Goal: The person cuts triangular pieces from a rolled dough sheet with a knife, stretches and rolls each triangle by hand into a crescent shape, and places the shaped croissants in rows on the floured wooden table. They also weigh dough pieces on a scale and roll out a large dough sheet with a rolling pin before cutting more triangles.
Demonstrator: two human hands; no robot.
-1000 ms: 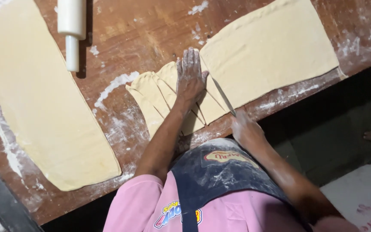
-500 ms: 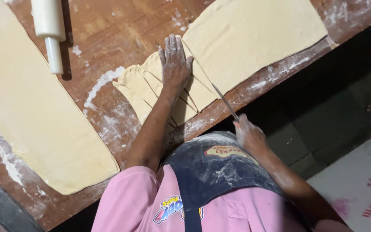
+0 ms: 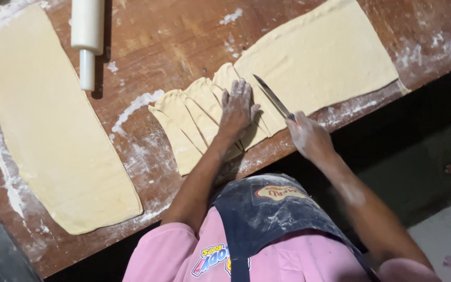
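My left hand (image 3: 237,107) lies flat, fingers spread, on several cut triangular strips of dough (image 3: 191,117) on the wooden table (image 3: 157,42). My right hand (image 3: 309,137) grips a knife (image 3: 272,96) by its handle at the table's near edge. The blade rests slanted across the wide rolled sheet of dough (image 3: 319,60), just right of my left hand. Both hands are dusted with flour.
A second long sheet of dough (image 3: 48,120) lies at the left. A white rolling pin (image 3: 87,39) rests at the top left. Flour patches (image 3: 137,102) streak the wood. The table's near edge runs diagonally above my pink shirt and dark apron (image 3: 267,219).
My left hand stayed pressed on the cut strips. My right hand with the knife moved to the right of them, and the blade now lies on the uncut sheet.
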